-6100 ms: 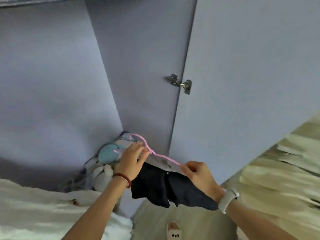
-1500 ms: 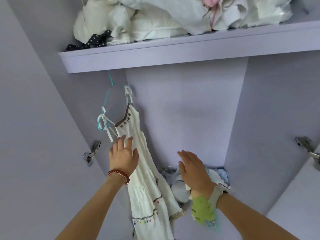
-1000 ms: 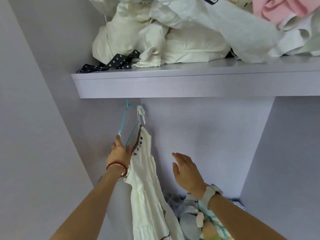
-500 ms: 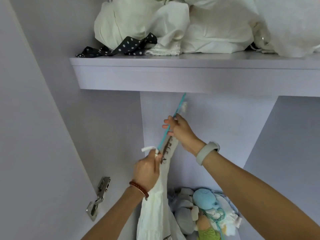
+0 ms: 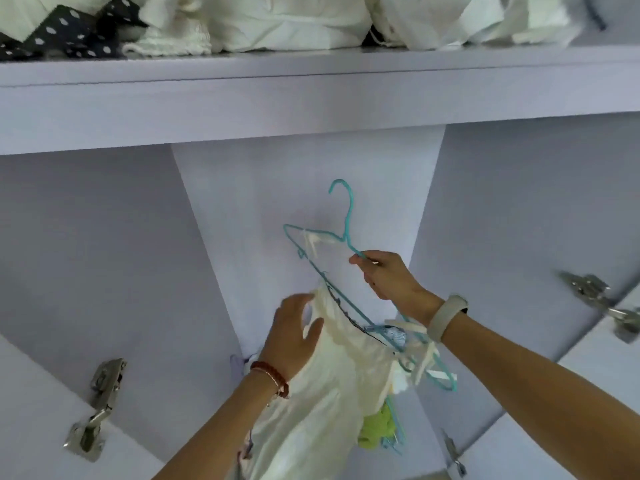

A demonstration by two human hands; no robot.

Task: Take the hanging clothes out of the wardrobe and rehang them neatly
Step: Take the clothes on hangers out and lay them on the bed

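My right hand (image 5: pixel 388 277) pinches the teal hanger (image 5: pixel 347 233), tilted, free of the rail, below the shelf (image 5: pixel 311 95). My left hand (image 5: pixel 294 337), fingers spread, presses the white dress (image 5: pixel 332 393) hanging off it. Piled clothes (image 5: pixel 277 22) above; hinges (image 5: pixel 95 410) either side; green cloth (image 5: pixel 375 427) behind.

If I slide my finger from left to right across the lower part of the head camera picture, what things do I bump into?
Door hinge → left hand on the white dress → teal hanger → right hand pinching the hanger → pale wristband → another door hinge on the far right.
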